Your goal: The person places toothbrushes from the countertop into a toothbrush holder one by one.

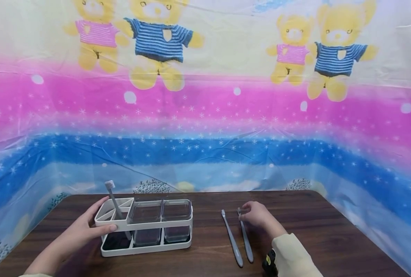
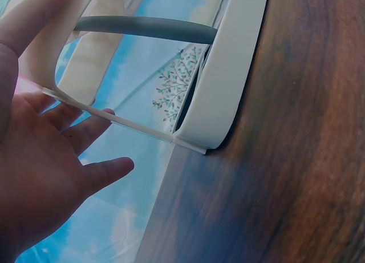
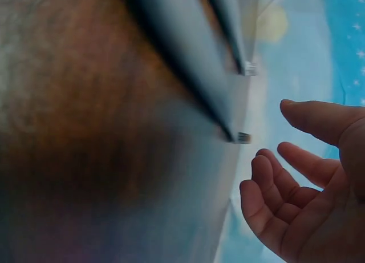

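Observation:
In the head view my left hand (image 1: 79,232) holds the left end of a white two-tier toothbrush holder (image 1: 157,224), thumb across the front of its upper rim. The left wrist view has the fingers (image 2: 85,132) spread behind that end. A grey toothbrush (image 1: 113,199) stands tilted, bristles up, in the holder's divided left section. Two more grey toothbrushes lie side by side on the table, a left one (image 1: 231,237) and a right one (image 1: 246,240). My right hand (image 1: 259,216) hovers by the right one's head, fingers loosely bent and apart from it in the right wrist view.
Two clear cups, one in the middle (image 1: 145,212) and one on the right (image 1: 176,211), sit in the holder. The dark wooden table (image 1: 205,261) ends at the back against a printed cloth (image 1: 205,154) with bears and snowflakes.

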A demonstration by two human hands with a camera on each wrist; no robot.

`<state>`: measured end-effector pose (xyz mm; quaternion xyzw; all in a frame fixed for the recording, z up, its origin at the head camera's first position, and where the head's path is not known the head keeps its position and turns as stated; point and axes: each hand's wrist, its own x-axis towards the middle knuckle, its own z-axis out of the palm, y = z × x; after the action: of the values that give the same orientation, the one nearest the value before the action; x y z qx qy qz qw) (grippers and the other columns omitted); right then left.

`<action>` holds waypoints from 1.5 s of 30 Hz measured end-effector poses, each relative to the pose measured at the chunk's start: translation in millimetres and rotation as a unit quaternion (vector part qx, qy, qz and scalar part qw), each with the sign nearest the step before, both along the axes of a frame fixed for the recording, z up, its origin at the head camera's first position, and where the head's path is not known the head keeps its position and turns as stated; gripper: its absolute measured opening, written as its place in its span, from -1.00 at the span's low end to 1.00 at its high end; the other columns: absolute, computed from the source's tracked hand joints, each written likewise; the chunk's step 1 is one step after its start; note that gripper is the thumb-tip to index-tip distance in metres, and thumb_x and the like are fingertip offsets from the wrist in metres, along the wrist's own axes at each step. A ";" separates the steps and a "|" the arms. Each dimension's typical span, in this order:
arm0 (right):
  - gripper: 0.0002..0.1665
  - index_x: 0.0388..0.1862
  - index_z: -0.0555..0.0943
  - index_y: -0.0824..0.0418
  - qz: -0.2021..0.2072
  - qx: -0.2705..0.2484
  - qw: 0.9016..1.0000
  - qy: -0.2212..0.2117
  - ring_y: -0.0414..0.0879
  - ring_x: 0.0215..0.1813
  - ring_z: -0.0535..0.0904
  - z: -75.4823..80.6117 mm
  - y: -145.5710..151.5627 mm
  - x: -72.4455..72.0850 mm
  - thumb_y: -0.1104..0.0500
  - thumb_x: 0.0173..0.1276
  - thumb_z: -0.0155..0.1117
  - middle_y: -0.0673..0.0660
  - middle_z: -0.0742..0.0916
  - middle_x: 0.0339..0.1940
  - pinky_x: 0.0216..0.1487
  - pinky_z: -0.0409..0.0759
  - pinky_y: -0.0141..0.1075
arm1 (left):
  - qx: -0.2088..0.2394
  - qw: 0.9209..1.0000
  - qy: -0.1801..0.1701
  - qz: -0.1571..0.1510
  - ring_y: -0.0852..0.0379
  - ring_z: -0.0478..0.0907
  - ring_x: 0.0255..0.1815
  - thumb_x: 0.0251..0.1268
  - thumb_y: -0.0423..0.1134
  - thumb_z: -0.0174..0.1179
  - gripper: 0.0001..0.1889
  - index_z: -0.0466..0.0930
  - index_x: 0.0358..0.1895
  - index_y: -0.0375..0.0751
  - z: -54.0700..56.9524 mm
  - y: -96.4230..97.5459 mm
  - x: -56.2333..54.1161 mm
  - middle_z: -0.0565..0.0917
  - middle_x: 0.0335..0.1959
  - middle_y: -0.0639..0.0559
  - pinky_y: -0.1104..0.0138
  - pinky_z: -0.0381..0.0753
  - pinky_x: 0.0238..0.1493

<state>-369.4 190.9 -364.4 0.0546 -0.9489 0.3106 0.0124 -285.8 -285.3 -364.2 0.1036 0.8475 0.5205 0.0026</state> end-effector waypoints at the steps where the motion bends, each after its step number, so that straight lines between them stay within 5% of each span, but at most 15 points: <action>1: -0.53 0.09 0.54 0.40 -0.002 0.006 1.000 -0.007 0.14 -0.04 0.59 -2.5 0.3 -0.7 0.22 0.24 0.36 0.31 0.63 0.01 -0.12 0.57 -0.02 | 0.000 1.000 0.000 0.000 -0.30 0.33 0.28 0.34 -0.13 0.21 0.00 -0.40 0.54 -0.22 0.1 0.1 0.3 0.17 0.36 -0.49 0.08 0.54 0.03; 7: -0.50 0.10 0.52 0.42 -0.014 0.007 0.998 -0.058 -0.01 -0.33 0.54 -12.3 -0.1 -2.7 0.23 0.22 0.37 0.26 0.64 -0.13 -0.41 0.54 -0.17 | -0.007 1.000 -0.010 0.000 -0.45 0.19 0.35 0.34 -0.10 0.20 0.01 -0.43 0.54 -0.21 2.1 0.7 3.0 0.01 0.42 -0.51 -0.04 0.52 0.08; 23: -0.54 0.04 0.55 0.45 -0.028 0.043 0.996 -0.079 -0.05 -0.47 0.56 -9.1 -11.6 3.8 0.27 0.19 0.39 0.16 0.62 -0.50 -0.43 0.60 -0.21 | -0.022 1.000 -0.011 0.005 -0.50 0.04 0.40 0.34 -0.07 0.21 0.02 -0.43 0.55 -0.18 4.0 0.8 5.2 -0.10 0.45 -0.51 -0.15 0.42 0.14; 39: -0.64 0.01 0.56 0.45 -0.007 0.029 0.996 -0.082 -0.05 -0.54 0.54 -5.2 -11.7 4.0 0.33 0.23 0.25 0.18 0.60 -0.44 -0.54 0.54 -0.24 | -0.009 1.000 -0.016 0.013 -0.42 0.20 0.35 0.32 -0.06 0.23 0.04 -0.42 0.55 -0.18 4.2 2.4 4.7 0.05 0.42 -0.50 -0.05 0.49 0.12; 45: -0.73 -0.08 0.60 0.42 -0.001 -0.002 0.999 -0.048 -0.11 -0.64 0.45 11.0 -14.3 0.3 0.35 0.24 0.20 0.15 0.60 -0.62 -0.62 0.43 -0.31 | 0.000 1.000 -0.010 0.012 -0.35 0.32 0.29 0.30 -0.09 0.24 0.04 -0.40 0.55 -0.20 3.9 1.7 4.6 0.12 0.38 -0.51 0.03 0.54 0.08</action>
<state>-369.1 176.6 -353.4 0.0385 -0.9480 0.3143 -0.0325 -281.2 -283.7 -360.3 0.0884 0.8484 0.5219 0.0050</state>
